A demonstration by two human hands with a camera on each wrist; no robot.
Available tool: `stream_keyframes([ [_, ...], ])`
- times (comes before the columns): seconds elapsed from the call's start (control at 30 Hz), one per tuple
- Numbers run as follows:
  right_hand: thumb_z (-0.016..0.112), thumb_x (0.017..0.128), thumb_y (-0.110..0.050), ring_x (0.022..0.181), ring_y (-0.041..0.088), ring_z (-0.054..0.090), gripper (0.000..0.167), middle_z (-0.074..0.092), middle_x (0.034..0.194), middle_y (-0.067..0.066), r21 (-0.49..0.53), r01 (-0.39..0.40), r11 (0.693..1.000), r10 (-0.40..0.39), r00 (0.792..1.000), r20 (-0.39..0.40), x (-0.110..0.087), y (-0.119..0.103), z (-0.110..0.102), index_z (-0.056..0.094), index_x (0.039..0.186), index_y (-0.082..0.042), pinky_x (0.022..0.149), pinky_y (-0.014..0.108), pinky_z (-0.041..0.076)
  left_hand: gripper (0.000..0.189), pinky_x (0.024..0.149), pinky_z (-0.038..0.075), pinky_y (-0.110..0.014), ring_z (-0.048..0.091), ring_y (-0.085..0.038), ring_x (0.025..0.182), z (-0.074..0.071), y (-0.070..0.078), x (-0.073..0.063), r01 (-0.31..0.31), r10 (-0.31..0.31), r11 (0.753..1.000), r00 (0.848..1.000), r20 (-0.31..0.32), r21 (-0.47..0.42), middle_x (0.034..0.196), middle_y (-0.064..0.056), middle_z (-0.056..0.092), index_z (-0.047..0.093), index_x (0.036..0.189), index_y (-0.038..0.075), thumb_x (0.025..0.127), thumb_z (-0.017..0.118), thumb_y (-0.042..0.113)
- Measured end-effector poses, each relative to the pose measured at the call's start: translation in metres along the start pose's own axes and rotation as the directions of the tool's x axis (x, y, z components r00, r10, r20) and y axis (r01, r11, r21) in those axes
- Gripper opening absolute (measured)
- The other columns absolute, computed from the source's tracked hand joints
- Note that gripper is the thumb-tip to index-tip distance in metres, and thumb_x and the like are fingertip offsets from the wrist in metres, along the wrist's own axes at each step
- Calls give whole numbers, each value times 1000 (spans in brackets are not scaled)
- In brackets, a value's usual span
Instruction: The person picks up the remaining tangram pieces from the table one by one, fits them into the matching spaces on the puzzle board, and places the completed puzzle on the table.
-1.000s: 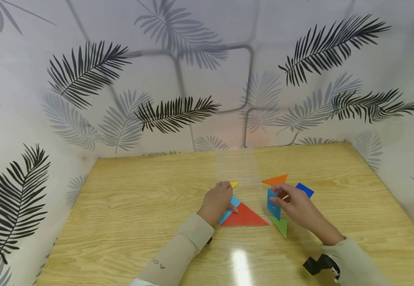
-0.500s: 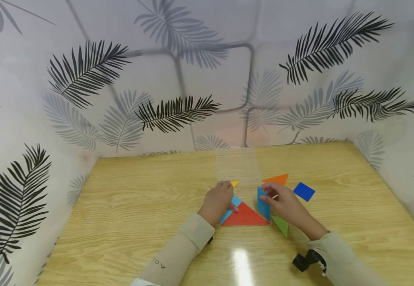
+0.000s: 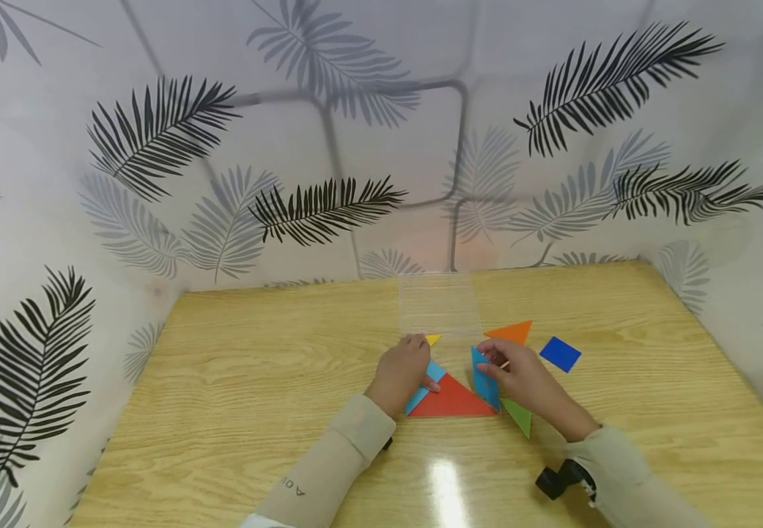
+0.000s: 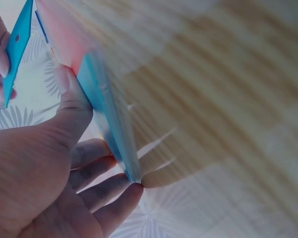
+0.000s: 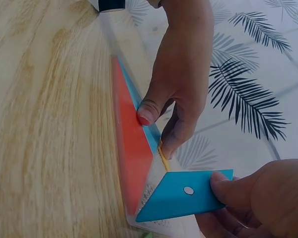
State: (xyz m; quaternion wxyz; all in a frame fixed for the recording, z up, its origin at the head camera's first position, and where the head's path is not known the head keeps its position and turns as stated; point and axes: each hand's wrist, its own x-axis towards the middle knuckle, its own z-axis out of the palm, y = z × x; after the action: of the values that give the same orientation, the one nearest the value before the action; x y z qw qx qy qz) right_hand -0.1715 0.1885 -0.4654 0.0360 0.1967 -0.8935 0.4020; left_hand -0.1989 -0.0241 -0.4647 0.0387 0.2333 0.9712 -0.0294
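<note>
In the head view, my left hand (image 3: 399,375) rests over the left side of a clear plastic tangram tray (image 5: 126,208). Its thumb touches the inlaid red triangle (image 3: 455,400) and light blue piece (image 3: 418,400), while the left wrist view has its straight fingertips at the tray's edge. A yellow piece (image 3: 433,339) peeks out beyond those fingers. Between thumb and fingers, my right hand (image 3: 528,374) pinches a blue tangram piece (image 5: 188,195) with a small hole. This piece stands tilted on edge, its lower corner near the tray's right corner; whether they touch I cannot tell.
An orange triangle (image 3: 511,332) and dark blue square (image 3: 561,354) lie on the wooden table (image 3: 256,367) to the right. A green triangle (image 3: 518,417) sits below my right hand. The clear ribbed lid (image 3: 439,302) extends behind the tray toward the patterned cloth (image 3: 381,147).
My right hand has moved left with the blue piece, bringing it to the tray's right side and uncovering more of the dark blue square. The left hand has stayed still.
</note>
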Motion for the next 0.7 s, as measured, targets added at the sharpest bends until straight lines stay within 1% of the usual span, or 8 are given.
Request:
stream_keyframes([
  [0.1,65,87,-7,76,15,59,18,61,86,1,-23,-13,1000,13,1000,13,3,1,4,63,104,-3,66,27,51,76,78,52,-26,40,-19,126,0,1,0,9,-9,1000,1000,14,6,134,-3,47,54,127,7,75,61,62],
  [0.23,64,87,-7,75,15,59,17,62,90,4,-35,-43,998,44,998,35,5,2,8,63,103,-2,64,25,51,75,78,52,-26,41,-18,125,0,1,-1,3,-3,1000,1000,5,17,133,-4,47,54,127,6,76,60,61],
  [0.37,63,88,-6,75,15,58,16,62,93,5,-41,-62,997,64,997,40,6,3,10,62,103,-1,63,25,50,74,79,52,-26,42,-18,123,1,1,-1,-7,7,1000,1000,-8,27,131,-4,48,55,126,6,76,60,61],
  [0.53,62,89,-7,76,16,57,17,61,93,6,-53,-55,997,57,998,32,6,5,12,62,105,0,65,27,50,74,79,51,-25,42,-18,123,2,1,0,1,0,999,1000,-11,44,132,-4,48,54,127,6,77,58,61],
  [0.7,62,89,-7,78,17,57,19,60,93,7,-68,-47,997,48,999,22,6,7,13,62,106,1,68,31,51,75,79,51,-25,42,-17,123,3,1,1,9,-10,999,1000,10,38,132,-3,47,53,128,7,77,58,60],
])
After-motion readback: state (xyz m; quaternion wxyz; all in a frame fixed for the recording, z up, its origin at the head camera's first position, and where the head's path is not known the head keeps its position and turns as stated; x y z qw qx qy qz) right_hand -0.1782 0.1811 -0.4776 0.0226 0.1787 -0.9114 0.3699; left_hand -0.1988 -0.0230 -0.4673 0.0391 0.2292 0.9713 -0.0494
